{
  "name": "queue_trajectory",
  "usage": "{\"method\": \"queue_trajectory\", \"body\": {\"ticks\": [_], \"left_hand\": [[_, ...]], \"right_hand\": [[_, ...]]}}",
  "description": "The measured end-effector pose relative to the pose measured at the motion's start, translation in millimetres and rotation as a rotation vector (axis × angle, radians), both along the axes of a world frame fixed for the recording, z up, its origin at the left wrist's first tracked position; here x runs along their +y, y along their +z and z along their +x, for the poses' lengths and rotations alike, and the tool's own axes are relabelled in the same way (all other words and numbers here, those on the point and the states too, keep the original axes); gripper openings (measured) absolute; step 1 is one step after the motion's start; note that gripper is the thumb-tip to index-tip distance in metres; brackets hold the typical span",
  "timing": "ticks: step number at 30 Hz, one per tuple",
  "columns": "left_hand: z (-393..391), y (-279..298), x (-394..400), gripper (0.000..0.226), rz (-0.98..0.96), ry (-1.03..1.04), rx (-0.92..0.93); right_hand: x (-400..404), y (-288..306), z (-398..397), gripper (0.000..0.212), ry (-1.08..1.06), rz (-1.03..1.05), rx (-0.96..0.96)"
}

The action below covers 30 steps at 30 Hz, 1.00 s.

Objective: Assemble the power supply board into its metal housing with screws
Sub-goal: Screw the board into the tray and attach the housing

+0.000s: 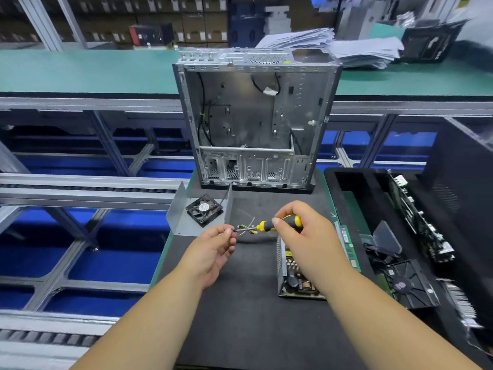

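Right hand (296, 228) gripping screwdriver (269, 225) (level), left hand (216, 244) pinching tip

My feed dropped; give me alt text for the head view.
Right hand holds a yellow-and-black screwdriver, left hand pinching its tip, above a black mat. Open power supply board in metal housing lies under the right wrist; empty grey computer case behind.

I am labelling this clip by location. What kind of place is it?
Probably an electronics assembly line in a factory: an open computer case on the black mat, roller conveyor rails beside it, and stacked cartons behind.
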<state>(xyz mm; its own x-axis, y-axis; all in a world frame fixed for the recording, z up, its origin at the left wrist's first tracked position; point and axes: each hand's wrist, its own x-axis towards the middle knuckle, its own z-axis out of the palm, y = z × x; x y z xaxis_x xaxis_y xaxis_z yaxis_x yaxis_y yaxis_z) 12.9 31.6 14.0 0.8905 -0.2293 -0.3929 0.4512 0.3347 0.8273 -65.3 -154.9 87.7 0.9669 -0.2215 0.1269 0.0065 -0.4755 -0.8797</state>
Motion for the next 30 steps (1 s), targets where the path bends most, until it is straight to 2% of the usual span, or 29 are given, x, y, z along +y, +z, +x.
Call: {"method": "queue_trajectory", "body": {"ticks": [9, 13, 23, 26, 30], "left_hand": [[-10.3, 4.4, -25.8, 0.015, 0.002, -0.13, 0.02], [-15.6, 5.9, -37.6, 0.017, 0.035, -0.186, -0.004], [-31.0, -2.2, -61.5, 0.015, 0.104, -0.166, -0.031], [-36.5, -1.0, -70.9, 0.015, 0.191, -0.205, -0.124], [-38.6, 5.7, -80.9, 0.019, 0.263, -0.139, -0.286]], "right_hand": [[-25.9, 5.2, -18.9, 0.007, -0.017, 0.052, -0.003], [-39.3, 4.2, -27.1, 0.008, -0.031, 0.013, 0.004], [-56.5, -10.4, -47.2, 0.011, -0.09, 0.021, 0.057], [-63.0, -9.9, -48.7, 0.01, -0.12, 0.059, 0.07], [-69.3, -7.2, -47.9, 0.011, -0.196, 0.079, 0.023]]}}
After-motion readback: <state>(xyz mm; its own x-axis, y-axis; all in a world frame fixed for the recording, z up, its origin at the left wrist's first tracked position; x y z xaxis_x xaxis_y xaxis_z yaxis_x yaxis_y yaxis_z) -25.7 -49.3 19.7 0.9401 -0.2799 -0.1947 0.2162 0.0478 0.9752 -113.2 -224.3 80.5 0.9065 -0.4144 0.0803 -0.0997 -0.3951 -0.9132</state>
